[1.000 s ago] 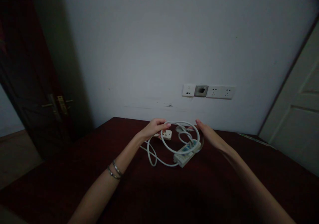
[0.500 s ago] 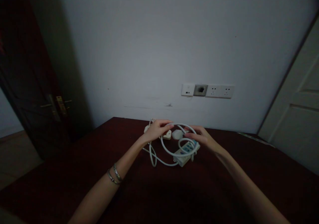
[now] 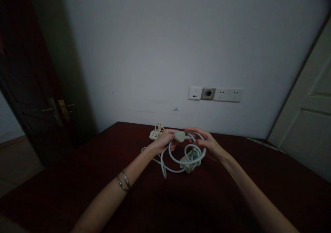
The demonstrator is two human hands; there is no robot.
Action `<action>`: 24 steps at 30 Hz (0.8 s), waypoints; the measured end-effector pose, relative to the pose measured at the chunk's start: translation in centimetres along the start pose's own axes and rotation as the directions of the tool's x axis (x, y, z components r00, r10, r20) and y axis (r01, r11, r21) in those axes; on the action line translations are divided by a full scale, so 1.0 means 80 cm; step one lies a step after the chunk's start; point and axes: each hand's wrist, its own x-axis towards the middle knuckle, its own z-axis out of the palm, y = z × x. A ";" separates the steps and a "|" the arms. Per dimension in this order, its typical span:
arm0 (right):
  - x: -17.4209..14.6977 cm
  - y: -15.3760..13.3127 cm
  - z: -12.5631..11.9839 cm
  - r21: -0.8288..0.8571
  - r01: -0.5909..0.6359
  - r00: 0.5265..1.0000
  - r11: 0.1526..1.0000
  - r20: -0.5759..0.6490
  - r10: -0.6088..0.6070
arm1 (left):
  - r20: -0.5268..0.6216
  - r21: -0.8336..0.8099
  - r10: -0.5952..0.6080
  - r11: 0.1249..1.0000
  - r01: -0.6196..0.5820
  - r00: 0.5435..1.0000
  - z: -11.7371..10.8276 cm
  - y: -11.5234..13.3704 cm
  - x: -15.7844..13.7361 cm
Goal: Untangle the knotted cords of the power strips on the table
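Observation:
A white power cord [image 3: 186,163] hangs in loose loops between my two hands. My left hand [image 3: 165,139] is closed on the cord, with its fingertips partly hidden behind the cord's pale plug [image 3: 179,136]. My right hand [image 3: 208,144] curls around the right side of the loops, thumb towards me. Below and behind the loops lies a power strip [image 3: 188,164] with blue-green sockets, largely covered by the cord. Just beyond my left hand sits another white plug-like block [image 3: 154,135] with a thin cable [image 3: 159,126] bunched on it.
Everything lies on a dark red table [image 3: 144,198] against a pale wall [image 3: 144,53]. Wall sockets [image 3: 227,95] are set above its back edge. A dark door [image 3: 33,88] with a metal handle stands at left, a white door [image 3: 307,115] at right.
The plug has moved left, up against my left hand, which has shifted slightly right and nearer. More cord now covers the power strip, and my right hand stays by the loops.

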 end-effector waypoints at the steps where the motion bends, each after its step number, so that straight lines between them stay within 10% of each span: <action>1: 0.000 -0.001 0.001 -0.027 0.000 1.000 1.000 -0.020 0.000 | 0.011 -0.012 -0.006 1.000 0.007 1.000 0.000 0.000 0.000; 10: 0.003 -0.002 -0.007 -0.460 0.106 0.991 0.882 -0.027 -0.134 | -0.007 -0.050 -0.071 0.996 0.071 0.997 0.003 0.006 -0.005; 19: 0.008 0.004 -0.013 -0.814 0.271 0.888 0.514 0.006 -0.459 | -0.117 0.256 0.079 0.966 -0.047 0.990 0.012 -0.008 0.000; 24: 0.005 0.000 -0.012 -0.756 0.209 0.911 0.620 -0.080 -0.404 | -0.110 0.340 0.122 0.937 -0.078 0.986 0.019 -0.013 0.001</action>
